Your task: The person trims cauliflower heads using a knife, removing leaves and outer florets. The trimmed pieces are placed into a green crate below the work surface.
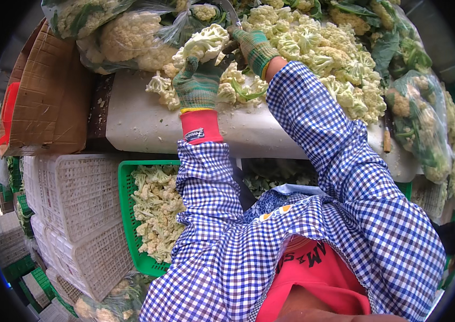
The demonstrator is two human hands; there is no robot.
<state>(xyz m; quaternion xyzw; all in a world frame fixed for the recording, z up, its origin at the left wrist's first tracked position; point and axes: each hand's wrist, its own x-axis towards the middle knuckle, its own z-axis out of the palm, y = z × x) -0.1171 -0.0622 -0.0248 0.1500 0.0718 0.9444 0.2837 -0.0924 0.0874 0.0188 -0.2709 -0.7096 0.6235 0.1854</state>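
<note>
My left hand point(198, 82), in a green striped knit glove with dark fingertips, holds a cut cauliflower head point(207, 42) with its pale branching stems showing. Close to its right side is my right hand point(256, 49), gloved the same way and closed around a knife point(233, 16). The blade points away from me, and the fingers hide most of the handle. Below the hands, loose cauliflower florets point(227, 90) lie on the pale worktop point(143, 116). A large heap of cut florets point(316, 48) spreads to the right of my right hand.
Bagged cauliflowers point(131, 38) lie at the back left, and another bag point(420, 120) at the right. A wooden-handled tool point(387, 141) rests near the right edge. A cardboard box point(50, 92) stands left, above white crates point(86, 193). A green basket point(125, 217) below holds florets.
</note>
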